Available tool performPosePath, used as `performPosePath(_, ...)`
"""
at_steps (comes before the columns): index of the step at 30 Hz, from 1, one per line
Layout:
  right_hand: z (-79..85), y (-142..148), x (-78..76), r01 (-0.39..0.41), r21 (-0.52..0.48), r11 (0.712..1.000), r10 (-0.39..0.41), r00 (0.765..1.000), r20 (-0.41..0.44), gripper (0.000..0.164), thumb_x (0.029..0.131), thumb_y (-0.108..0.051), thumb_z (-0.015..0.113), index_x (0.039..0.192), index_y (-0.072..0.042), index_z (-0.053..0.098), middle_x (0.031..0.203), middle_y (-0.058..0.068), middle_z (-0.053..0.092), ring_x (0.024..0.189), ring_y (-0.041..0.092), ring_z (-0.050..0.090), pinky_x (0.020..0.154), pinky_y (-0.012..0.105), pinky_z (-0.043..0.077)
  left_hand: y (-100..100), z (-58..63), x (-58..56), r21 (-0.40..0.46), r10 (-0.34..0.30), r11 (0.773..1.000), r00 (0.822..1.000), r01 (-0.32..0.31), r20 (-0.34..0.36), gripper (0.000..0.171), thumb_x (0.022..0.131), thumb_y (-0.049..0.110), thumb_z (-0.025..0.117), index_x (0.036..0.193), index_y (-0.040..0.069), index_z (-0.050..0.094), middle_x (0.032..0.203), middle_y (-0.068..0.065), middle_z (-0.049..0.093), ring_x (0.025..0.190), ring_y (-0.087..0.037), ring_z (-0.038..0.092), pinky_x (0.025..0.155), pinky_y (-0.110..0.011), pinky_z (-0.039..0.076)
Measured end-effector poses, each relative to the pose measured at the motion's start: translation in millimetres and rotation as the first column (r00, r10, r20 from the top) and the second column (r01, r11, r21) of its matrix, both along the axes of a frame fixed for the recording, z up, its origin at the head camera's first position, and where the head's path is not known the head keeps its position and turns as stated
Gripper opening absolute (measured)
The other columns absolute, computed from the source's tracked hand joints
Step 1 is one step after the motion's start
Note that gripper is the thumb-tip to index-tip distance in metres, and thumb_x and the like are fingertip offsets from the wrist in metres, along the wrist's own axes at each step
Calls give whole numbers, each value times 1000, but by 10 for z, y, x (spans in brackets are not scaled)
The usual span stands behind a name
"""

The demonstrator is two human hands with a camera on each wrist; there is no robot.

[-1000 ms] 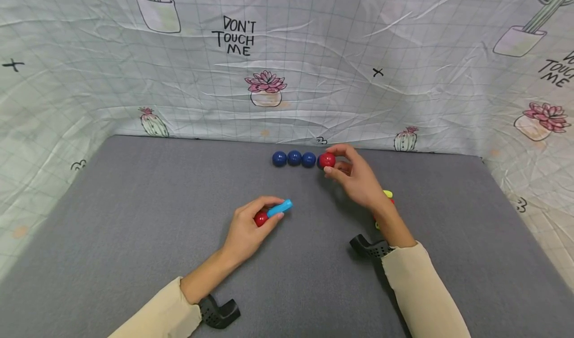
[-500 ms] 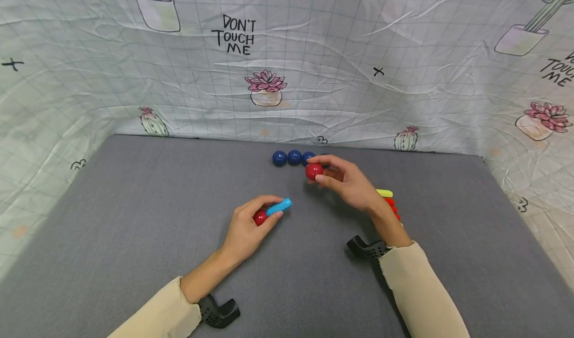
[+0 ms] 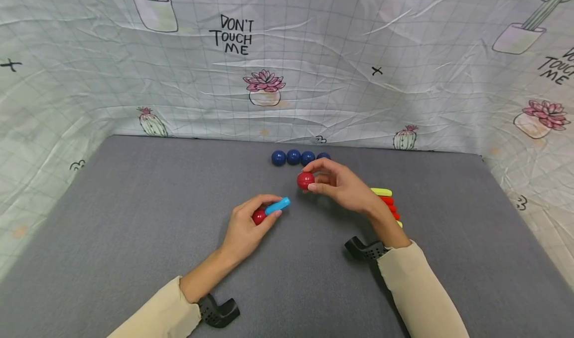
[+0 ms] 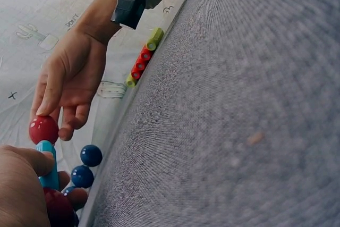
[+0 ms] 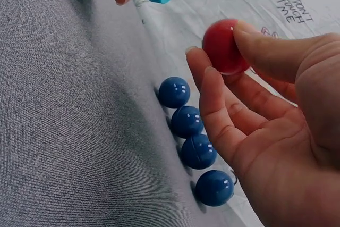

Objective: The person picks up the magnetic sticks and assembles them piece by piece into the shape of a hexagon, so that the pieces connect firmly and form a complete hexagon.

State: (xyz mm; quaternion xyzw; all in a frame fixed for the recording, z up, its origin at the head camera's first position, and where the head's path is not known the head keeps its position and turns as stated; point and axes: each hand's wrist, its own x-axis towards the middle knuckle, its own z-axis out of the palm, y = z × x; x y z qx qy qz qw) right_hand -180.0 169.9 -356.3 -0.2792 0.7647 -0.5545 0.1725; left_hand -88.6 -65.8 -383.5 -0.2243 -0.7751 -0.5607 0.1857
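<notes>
My left hand (image 3: 244,231) grips a light-blue rod (image 3: 278,206) together with a red ball (image 3: 258,216) at the rod's near end. The rod's other end points up and right, and in the right wrist view it shows a small pale round spot. Between thumb and fingertips my right hand (image 3: 345,188) pinches a second red ball (image 3: 306,180), held above the table. That ball is a short distance off the rod's free end in the head view; in the left wrist view the ball (image 4: 43,130) overlaps the rod's tip.
Several dark-blue balls (image 3: 293,157) stand in a row near the back edge of the grey table (image 3: 157,203). Right of them, partly behind my right forearm, lie yellow rods (image 3: 381,192) and red rods (image 3: 389,209). A printed cloth (image 3: 314,88) hangs behind.
My right hand has brought its red ball from the row of blue balls forward and left, toward the rod. The left hand stays nearly still.
</notes>
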Motion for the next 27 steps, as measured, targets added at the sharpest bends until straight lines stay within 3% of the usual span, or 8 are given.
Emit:
performPosePath(9, 1, -13, 1, -58, 24, 998, 59, 997, -48, 32, 93, -6, 63, 124, -6, 55, 120, 10, 55, 98, 27, 61, 82, 37, 51, 3, -11, -12, 7, 9, 1000, 1000, -9, -3, 26, 78, -12, 72, 102, -4, 66, 93, -16, 67, 74, -24, 61, 65, -34, 52)
performPosePath(27, -53, -46, 27, -115, 110, 987, 120, 992, -37, 31, 94, -13, 63, 124, -15, 59, 119, 1, 58, 98, 23, 58, 81, 42, 49, 12, -30, -3, 4, 35, 999, 999, -35, -3, 26, 77, -12, 73, 101, -4, 67, 91, -15, 68, 73, -22, 61, 66, -32, 52)
